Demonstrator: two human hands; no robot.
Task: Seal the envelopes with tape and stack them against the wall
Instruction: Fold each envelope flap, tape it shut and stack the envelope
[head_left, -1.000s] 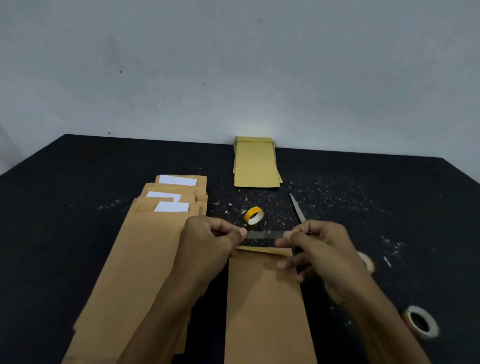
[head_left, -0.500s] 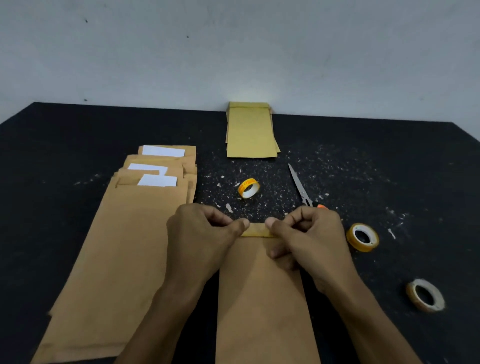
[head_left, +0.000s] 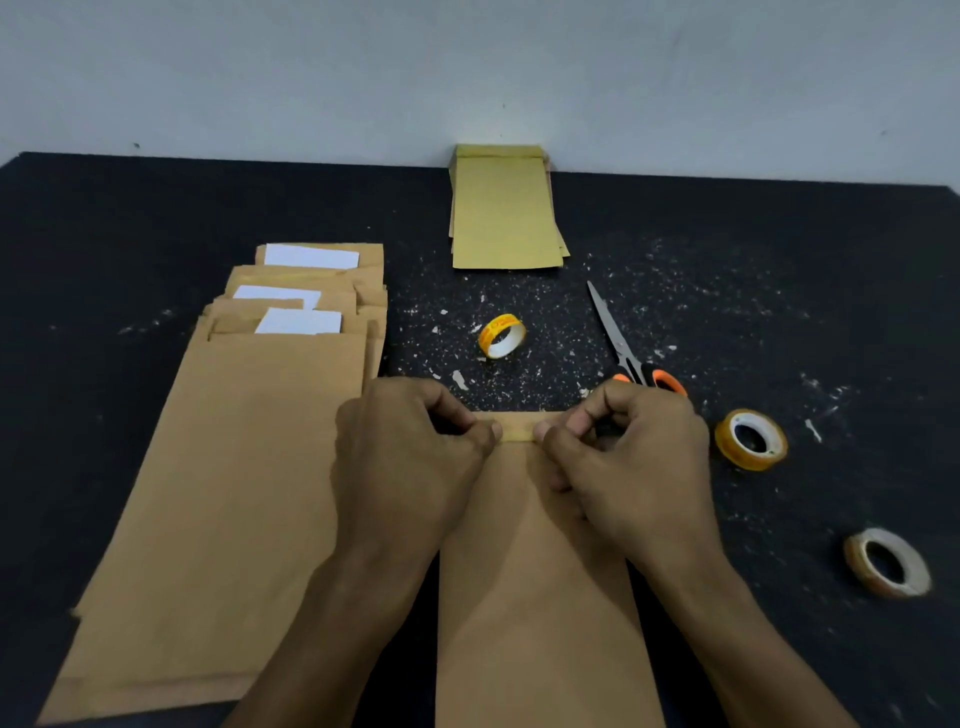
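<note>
Black speckled tabletop (head_left: 156, 208) against a pale wall. Brown envelope (head_left: 535, 571) lies lengthwise away from me, its folded flap beyond both grips; my left hand (head_left: 410, 447) and right hand (head_left: 628, 457) pinch the tape strip (head_left: 517, 432) crosswise there, equally near.

No readable txt anywhere. Small yellow tape roll (head_left: 502, 335) at 12 o'clock from the hands has reddish print round its outer band, too blurred to make out. White slips (head_left: 310, 256) sticking out of the envelope pile (head_left: 249, 467) at 10 o'clock look blank. No nos., no signs.
</note>
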